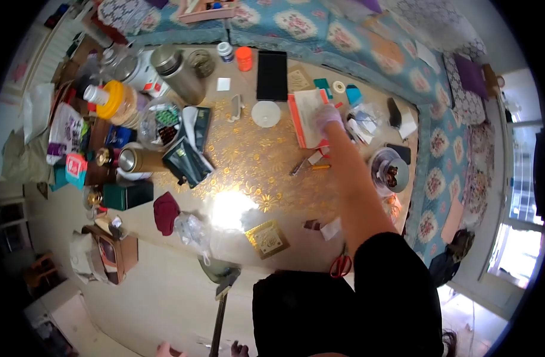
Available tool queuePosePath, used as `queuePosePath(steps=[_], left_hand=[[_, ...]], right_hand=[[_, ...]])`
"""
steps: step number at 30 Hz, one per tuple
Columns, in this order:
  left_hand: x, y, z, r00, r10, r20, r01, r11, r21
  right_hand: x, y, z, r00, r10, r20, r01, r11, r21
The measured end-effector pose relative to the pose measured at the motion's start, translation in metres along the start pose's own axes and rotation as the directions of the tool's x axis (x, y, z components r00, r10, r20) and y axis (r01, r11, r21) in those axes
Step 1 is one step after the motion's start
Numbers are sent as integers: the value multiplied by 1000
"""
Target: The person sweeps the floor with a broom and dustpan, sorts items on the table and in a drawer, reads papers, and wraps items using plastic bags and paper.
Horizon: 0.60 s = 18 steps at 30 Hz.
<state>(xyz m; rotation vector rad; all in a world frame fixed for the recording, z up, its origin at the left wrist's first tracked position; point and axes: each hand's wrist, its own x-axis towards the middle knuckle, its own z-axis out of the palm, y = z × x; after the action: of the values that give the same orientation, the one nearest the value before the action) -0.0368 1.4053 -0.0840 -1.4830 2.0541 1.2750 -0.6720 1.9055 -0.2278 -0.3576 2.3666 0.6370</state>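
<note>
My right hand (329, 116), in a thin pale purple glove, reaches across the table onto the right part of a red-edged box with a white inside (308, 113). Its fingers are blurred, and whether they grip anything does not show. Dim fingertips at the bottom edge, beside a long dark handle (217, 324), seem to be my left hand (239, 349); the rest of it is cut off. Near the box lie a black tablet (272, 75), a white disc (266, 114), a yellow stick (320, 167) and a clear plastic bag (367, 116).
Steel bottle (186, 80), yellow-lidded jar (120, 104) and other containers crowd the table's left side. A grey bowl (394, 175) stands at the right. Red-handled scissors (341, 266) lie at the front edge, with a gold card (267, 239) to their left. A flowered sofa (344, 35) borders the table.
</note>
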Motion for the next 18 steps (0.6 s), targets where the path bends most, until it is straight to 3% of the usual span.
queuePosePath(steps=[1,2,3,4,5,6,7,8,10,12,13,14,15,16,17,18], left_hand=[[-12,-25,23,999,-21,41,21,1000,-2],[-22,-50,40,996,-33,81,34,999,-2],[-30,-63,51,992,-6,129,7,1000,-4],[-35,-59,58,982,80,169,-80,997,-8],[-35,-14,68,958,214,189,-212,977,-28],[-37,6,73,958,217,190,-215,976,-27],[-39,22,77,968,139,207,-121,988,-100],[-39,37,83,971,64,229,-25,985,-172],[-45,65,96,967,89,241,-36,975,-218],[-45,84,105,963,114,243,-46,963,-266],[-40,89,113,940,225,256,-159,954,-256],[-36,96,121,902,337,269,-272,929,-250],[-36,120,128,906,309,289,-230,933,-277],[-37,145,133,908,280,311,-186,936,-300],[-28,154,138,855,391,341,-308,911,-272],[-26,166,149,863,387,326,-245,883,-400]], right_hand=[[0,-2,1,1000,14,12,-14,1000,13],[-1,-5,1,995,94,-9,-92,985,148],[-2,-5,4,985,173,-22,-160,947,279],[10,-6,17,984,175,-16,-163,944,287],[35,-8,37,927,374,-26,-295,770,565],[48,-8,48,834,551,25,-357,505,786],[45,-6,44,833,552,23,-355,503,788],[40,-5,36,857,515,23,-375,592,713],[28,-6,28,884,467,26,-377,679,630],[13,-1,24,970,180,-165,-125,945,302],[-2,1,18,969,173,-176,-115,948,298],[-24,3,13,950,293,-112,-109,642,759],[-53,3,-1,935,355,6,-59,140,988],[-103,0,-37,945,319,69,-65,-25,998],[-155,-5,-72,953,273,131,-79,-191,978],[-189,-9,-87,971,236,37,-40,8,999]])
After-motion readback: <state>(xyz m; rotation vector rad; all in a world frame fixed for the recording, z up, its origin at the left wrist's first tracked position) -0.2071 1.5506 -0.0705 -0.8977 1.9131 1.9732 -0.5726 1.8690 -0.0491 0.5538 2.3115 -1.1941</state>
